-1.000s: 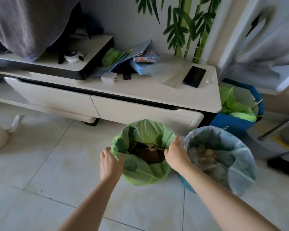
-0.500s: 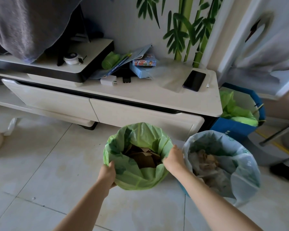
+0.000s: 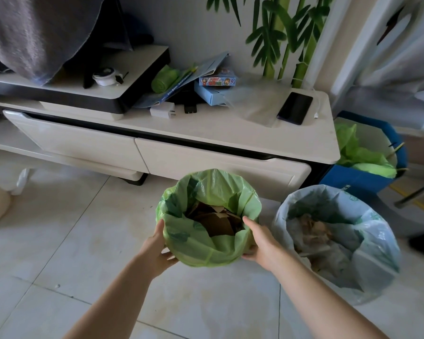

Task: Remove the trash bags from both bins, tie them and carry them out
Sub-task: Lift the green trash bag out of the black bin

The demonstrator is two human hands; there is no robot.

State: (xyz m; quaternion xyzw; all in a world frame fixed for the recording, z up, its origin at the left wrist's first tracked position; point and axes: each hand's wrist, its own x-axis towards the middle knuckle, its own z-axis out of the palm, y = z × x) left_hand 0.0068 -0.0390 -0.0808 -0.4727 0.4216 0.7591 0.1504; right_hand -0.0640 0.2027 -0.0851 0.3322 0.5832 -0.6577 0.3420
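Note:
A green trash bag (image 3: 201, 250) lines a bin on the tiled floor, folded over its rim, with brown cardboard scraps (image 3: 216, 220) inside. My left hand (image 3: 157, 250) grips the bag's left side below the rim. My right hand (image 3: 260, 243) holds its right side, thumb on the rim. The bin under the green bag is hidden. To the right stands a second bin with a pale blue-grey trash bag (image 3: 367, 255) over its rim, holding crumpled paper (image 3: 313, 231).
A low cream TV cabinet (image 3: 206, 152) stands just behind the bins, with a phone (image 3: 294, 107), boxes and chargers on top. A blue paper bag (image 3: 367, 177) with green bags sits at its right end. Tiled floor (image 3: 71, 228) spreads to the left.
Both hands slid down from the green bag's rim to its sides, and the bag's folded edge has been pulled up off the bin. The view shifted slightly.

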